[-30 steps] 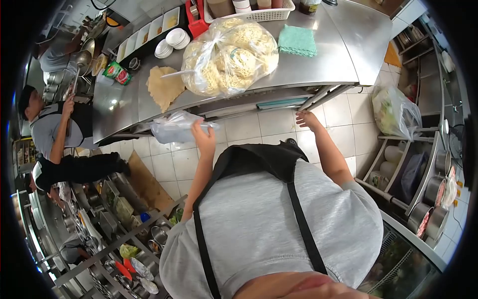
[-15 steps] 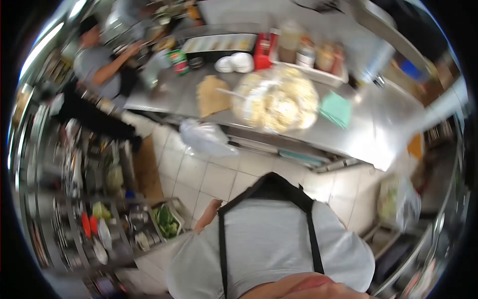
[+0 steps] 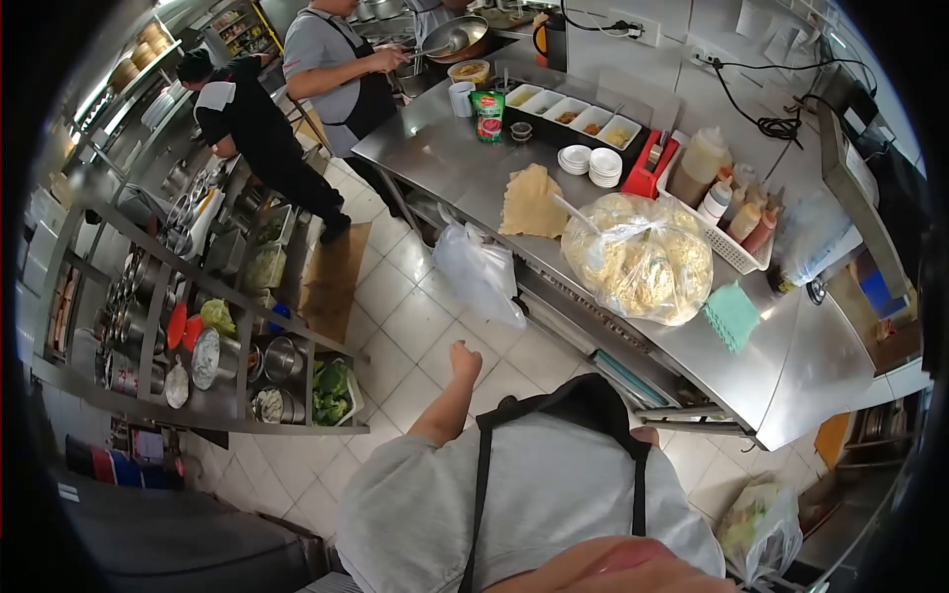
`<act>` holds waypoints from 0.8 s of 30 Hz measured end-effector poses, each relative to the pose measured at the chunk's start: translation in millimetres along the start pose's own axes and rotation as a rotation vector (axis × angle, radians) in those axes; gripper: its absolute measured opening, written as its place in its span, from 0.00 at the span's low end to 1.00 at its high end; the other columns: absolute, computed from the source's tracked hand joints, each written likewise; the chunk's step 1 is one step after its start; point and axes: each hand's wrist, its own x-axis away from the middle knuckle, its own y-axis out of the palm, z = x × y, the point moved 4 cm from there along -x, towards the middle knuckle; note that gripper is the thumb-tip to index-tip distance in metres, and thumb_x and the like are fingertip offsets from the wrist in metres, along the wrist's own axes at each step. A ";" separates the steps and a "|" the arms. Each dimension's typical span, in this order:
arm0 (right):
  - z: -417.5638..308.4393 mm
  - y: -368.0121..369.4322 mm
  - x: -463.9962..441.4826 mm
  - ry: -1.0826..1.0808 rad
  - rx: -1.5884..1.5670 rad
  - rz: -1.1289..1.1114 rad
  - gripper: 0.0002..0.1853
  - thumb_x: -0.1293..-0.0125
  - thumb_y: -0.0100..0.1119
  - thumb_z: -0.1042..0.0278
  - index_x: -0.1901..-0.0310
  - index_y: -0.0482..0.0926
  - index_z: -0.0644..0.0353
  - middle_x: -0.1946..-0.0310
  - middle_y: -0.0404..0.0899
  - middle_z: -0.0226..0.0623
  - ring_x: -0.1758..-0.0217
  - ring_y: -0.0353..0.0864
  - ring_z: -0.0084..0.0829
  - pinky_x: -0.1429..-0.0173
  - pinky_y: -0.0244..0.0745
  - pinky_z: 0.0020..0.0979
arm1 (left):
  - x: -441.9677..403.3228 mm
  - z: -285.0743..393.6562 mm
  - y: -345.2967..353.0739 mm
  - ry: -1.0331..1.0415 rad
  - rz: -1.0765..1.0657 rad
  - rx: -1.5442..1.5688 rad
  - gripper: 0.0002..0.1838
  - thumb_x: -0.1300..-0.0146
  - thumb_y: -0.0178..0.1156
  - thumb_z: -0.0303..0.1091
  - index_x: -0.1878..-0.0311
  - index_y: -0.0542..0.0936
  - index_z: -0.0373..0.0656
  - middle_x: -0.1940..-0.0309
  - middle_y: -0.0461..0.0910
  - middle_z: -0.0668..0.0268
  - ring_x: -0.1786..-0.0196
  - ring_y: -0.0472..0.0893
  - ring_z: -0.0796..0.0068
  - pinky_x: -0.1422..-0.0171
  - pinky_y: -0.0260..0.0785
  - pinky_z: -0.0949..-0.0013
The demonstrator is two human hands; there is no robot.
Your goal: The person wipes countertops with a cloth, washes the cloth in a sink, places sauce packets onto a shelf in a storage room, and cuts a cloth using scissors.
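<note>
My left hand (image 3: 465, 361) hangs over the tiled floor in front of my apron, its fingers curled in and nothing visible in them. Only a bit of my right hand (image 3: 647, 435) shows at the apron's right edge, so its fingers are hidden. Ahead of me, the steel counter (image 3: 425, 148) holds a large clear bag of noodles (image 3: 638, 262). Left of that bag lies a brown cloth-like sheet (image 3: 532, 202); a green cloth (image 3: 732, 316) is on its right. A white plastic bag (image 3: 479, 272) hangs from the counter's front edge, the thing nearest my left hand.
Sauce bottles (image 3: 700, 163) stand in a white basket (image 3: 736, 255), near small white bowls (image 3: 590, 165) and a condiment tray (image 3: 578, 117). Two co-workers, one in black (image 3: 262, 128) and one in grey (image 3: 341, 69), stand at upper left. A steel rack (image 3: 237, 425) with pots and vegetables is left.
My view has turned and sharpened, so the counter now sits further right. My left hand reaches further forward from my body. The co-worker in grey now has a hand at a pan.
</note>
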 end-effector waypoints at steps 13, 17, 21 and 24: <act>-9.9 -31.1 31.7 -0.078 -0.367 0.110 0.08 0.49 0.54 0.76 0.66 0.78 0.67 0.76 0.78 0.40 0.72 0.79 0.31 0.66 0.78 0.34 | -27.5 -8.4 -45.2 0.129 0.258 -0.109 0.33 0.58 0.59 0.28 0.46 0.63 0.28 0.47 0.64 0.43 0.43 0.62 0.45 0.37 0.54 0.53; -1.7 -41.2 4.8 -0.164 0.305 -0.030 0.14 0.48 0.59 0.63 0.61 0.78 0.59 0.62 0.78 0.42 0.54 0.77 0.36 0.51 0.73 0.37 | -62.2 91.2 -63.2 0.460 0.417 0.104 0.35 0.60 0.60 0.29 0.46 0.61 0.27 0.48 0.62 0.40 0.43 0.60 0.44 0.37 0.50 0.52; -8.2 -20.0 17.1 0.152 1.070 0.540 0.24 0.56 0.67 0.60 0.55 0.78 0.58 0.54 0.74 0.49 0.47 0.71 0.45 0.43 0.67 0.36 | -78.0 188.9 -80.3 0.663 0.411 0.286 0.31 0.57 0.58 0.25 0.47 0.60 0.30 0.49 0.60 0.45 0.44 0.60 0.47 0.37 0.49 0.53; -47.4 21.0 2.9 -0.168 0.843 0.375 0.26 0.58 0.68 0.59 0.55 0.78 0.60 0.52 0.73 0.50 0.47 0.71 0.45 0.43 0.67 0.37 | -95.0 251.6 -90.9 0.776 0.366 0.454 0.27 0.57 0.58 0.23 0.50 0.64 0.34 0.52 0.62 0.49 0.45 0.60 0.48 0.38 0.50 0.54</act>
